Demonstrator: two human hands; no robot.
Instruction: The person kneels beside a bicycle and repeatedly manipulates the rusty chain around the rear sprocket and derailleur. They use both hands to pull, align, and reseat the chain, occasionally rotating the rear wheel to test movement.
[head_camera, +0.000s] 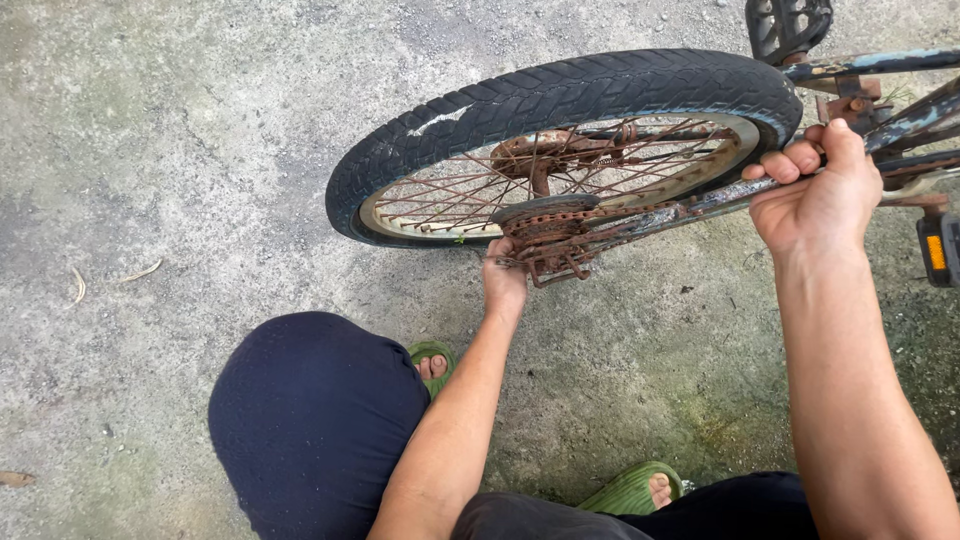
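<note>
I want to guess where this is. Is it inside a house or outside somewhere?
Probably outside, maybe a yard or driveway. The ground is rough, stained concrete with dry leaves lying on it, and a rusty bicycle wheel stands on it.

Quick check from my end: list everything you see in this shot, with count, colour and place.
bicycle wheel: one, black tyre, rusty spokes, upper centre
sprocket and chain: one, rusty, at the wheel's hub
frame tubes: several, worn blue and rusty, upper right
pedals: two, black, top right and right edge
concrete ground: grey, all around
dry leaves: a few, left
sandals: two, green, bottom centre
left hand: one, at the sprocket
right hand: one, gripping a frame tube
</note>
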